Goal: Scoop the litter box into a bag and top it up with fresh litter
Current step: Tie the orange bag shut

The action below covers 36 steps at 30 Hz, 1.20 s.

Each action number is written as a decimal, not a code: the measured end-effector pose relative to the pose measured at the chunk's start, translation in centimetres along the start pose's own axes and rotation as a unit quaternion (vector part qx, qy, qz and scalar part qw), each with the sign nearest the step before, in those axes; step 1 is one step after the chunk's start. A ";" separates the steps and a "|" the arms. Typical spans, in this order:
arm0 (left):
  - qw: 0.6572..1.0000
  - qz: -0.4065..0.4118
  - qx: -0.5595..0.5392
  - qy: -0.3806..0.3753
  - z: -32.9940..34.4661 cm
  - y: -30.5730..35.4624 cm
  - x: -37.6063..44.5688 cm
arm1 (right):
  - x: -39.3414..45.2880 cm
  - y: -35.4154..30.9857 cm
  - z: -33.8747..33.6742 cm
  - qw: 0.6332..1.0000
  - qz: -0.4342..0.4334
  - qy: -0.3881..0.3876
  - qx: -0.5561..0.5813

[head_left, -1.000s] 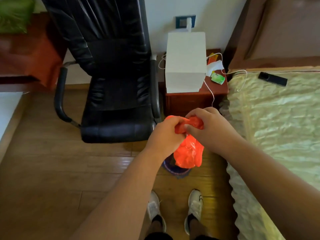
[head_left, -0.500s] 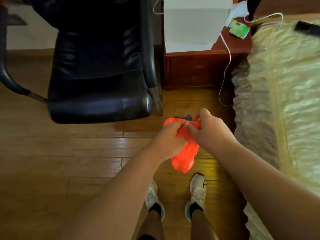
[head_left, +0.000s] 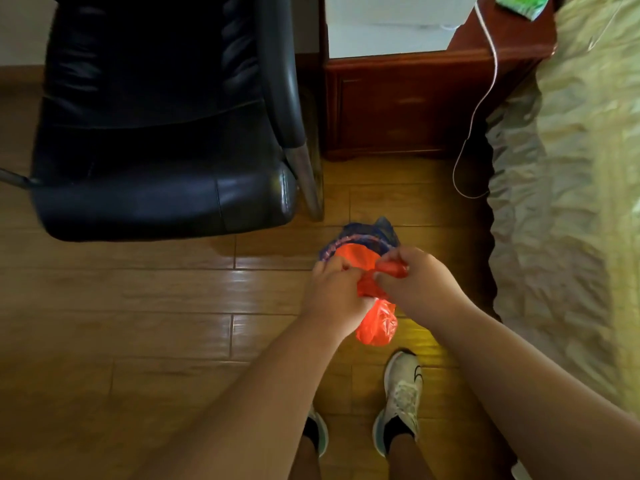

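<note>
My left hand and my right hand both have their fingers curled into the top of the orange plastic bag, pinching its bunched mouth between them just in front of my body. The bag is thin, shiny and crumpled; its body hangs down below my hands in a small wrinkled lump, while part of its film is stretched smooth between my fingers. Just beyond the bag, on the wooden floor, sits a round thing with a blue-purple bag rim; my hands and the bag cover most of it, so I cannot tell what it holds. Below the bag, my white shoes stand on the floor, the left one mostly hidden by my left forearm. Further beyond the bag, to the left, is the black leather chair, its back cut off by the top edge; straight beyond is a reddish wooden nightstand with a white box on it, also cut off. A white cable hangs off the nightstand, and the pale quilted bed runs to the right of the bag. Compared with half a second ago, my view has tipped lower, the blue-purple rim has come into sight, and the bag's mouth is pulled wider.
</note>
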<state>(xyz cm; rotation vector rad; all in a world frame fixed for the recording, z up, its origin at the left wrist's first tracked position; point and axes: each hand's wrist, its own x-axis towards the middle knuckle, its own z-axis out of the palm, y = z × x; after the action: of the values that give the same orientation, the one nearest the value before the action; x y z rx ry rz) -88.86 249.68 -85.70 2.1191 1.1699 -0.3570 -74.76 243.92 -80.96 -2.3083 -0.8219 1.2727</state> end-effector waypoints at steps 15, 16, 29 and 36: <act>0.992 -0.079 -0.089 -0.051 8.8 -4.2 7.8 | 7.2 5.4 5.3 0.996 -0.022 -0.017 -0.085; 0.989 -0.090 -0.087 -0.075 9.2 -4.1 7.6 | 7.2 5.9 5.6 0.993 -0.025 -0.025 -0.111; 0.972 -0.153 -0.171 -0.044 10.7 -4.3 9.8 | 10.6 7.4 7.1 0.991 -0.002 0.014 -0.132; 0.956 -0.166 -0.218 -0.105 11.8 -5.2 10.5 | 11.4 9.1 8.9 0.987 -0.013 -0.112 -0.116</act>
<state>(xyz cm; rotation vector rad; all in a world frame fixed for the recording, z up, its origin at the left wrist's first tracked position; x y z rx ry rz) -86.30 250.26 -102.16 1.4703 1.3366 -0.4173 -74.78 244.91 -98.05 -2.3473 -1.1261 1.5170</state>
